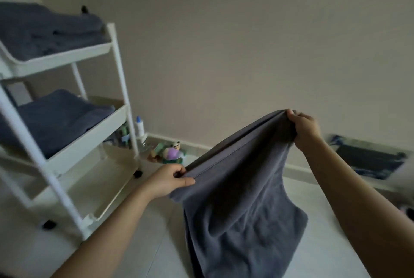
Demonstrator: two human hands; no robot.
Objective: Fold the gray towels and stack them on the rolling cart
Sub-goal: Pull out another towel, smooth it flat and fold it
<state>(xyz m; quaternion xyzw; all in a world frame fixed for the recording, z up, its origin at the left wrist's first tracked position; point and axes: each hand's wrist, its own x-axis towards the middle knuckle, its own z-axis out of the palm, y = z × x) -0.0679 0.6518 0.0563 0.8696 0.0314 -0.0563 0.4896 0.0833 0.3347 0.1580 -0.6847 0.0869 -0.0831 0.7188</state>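
Over pale floor tiles [139,253], both hands' fingers [179,173] pinch a soft, doubled gray towel [237,206].

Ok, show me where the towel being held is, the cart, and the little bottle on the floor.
towel [242,206], head view, on the hanging cloth below both hands.
cart [122,71], head view, on its white right-hand post.
bottle [140,126], head view, on its white body beside the cart.

The gray towel [242,199] at lower center is soft, matt terry cloth with a stitched hem. The rolling cart [121,71] at left looks smooth, white and faintly glossy. The floor [139,253] is pale, smooth tile; the wall [224,42] is matt.
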